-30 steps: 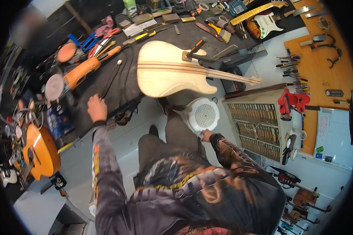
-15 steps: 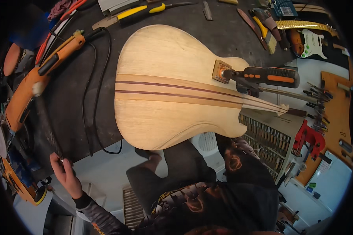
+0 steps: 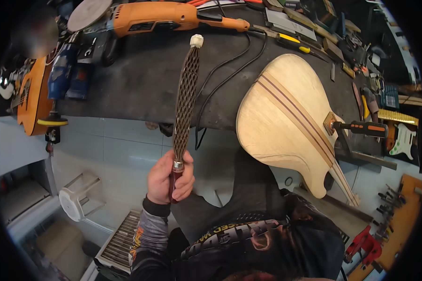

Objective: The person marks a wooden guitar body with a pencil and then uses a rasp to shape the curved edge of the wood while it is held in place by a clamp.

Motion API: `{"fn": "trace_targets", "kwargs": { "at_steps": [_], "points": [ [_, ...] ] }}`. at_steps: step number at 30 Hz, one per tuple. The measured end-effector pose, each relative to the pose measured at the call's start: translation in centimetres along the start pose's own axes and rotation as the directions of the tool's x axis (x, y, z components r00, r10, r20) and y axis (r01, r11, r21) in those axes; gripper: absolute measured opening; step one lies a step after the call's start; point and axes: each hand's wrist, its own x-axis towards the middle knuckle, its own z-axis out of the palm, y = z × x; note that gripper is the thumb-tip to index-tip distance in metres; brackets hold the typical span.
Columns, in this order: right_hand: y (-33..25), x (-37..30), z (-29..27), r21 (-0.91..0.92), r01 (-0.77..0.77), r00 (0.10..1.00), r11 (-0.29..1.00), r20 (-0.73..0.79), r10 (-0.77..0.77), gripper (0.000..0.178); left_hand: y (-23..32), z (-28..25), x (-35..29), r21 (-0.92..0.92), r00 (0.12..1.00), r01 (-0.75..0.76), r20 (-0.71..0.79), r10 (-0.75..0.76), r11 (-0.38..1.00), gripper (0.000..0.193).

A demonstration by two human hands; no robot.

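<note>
My left hand (image 3: 170,178) is shut around the dark red handle of a long rasp (image 3: 185,96) with a brown mesh-like blade and a pale tip. The rasp points up and away over the black bench top (image 3: 140,79). To the right an unfinished guitar body (image 3: 286,117) of pale wood with dark centre stripes lies on the bench edge, held by a clamp with an orange and black handle (image 3: 361,127). My right sleeve (image 3: 300,213) shows below the body; the right hand itself is hidden.
An orange power polisher (image 3: 150,16) with black cables (image 3: 220,75) lies at the bench's far side. A blue drill (image 3: 63,75) and an orange acoustic guitar (image 3: 30,93) are at left. A white stool (image 3: 79,196) stands on the floor. A red vise (image 3: 365,243) sits lower right.
My left hand took the rasp off the bench at the left and raised it in front of me. The view has swung left, so the guitar body now lies to the right.
</note>
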Motion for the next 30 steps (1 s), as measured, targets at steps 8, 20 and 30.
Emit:
{"fn": "trace_targets", "kwargs": {
  "at_steps": [8, 20, 30],
  "points": [
    [3.3, -2.8, -0.3, -0.043, -0.107, 0.976, 0.993, -0.194, 0.097, 0.063, -7.0, 0.3, -0.4, 0.287, 0.994, -0.110, 0.010, 0.112, 0.951, 0.055],
    [2.2, -23.9, -11.2, 0.113, 0.188, 0.964, 0.976, -0.209, -0.162, 0.042, -27.0, 3.4, -2.6, 0.902, 0.938, -0.070, -0.086, 0.337, 0.426, 0.054],
    [3.0, -28.9, -25.4, -0.252, 0.278, -0.121, 0.927, -0.966, -0.226, 0.018, -32.0, 5.8, -2.0, 0.989, 0.935, -0.141, 0.147, 0.323, -0.042, 0.068]
  ]
}}
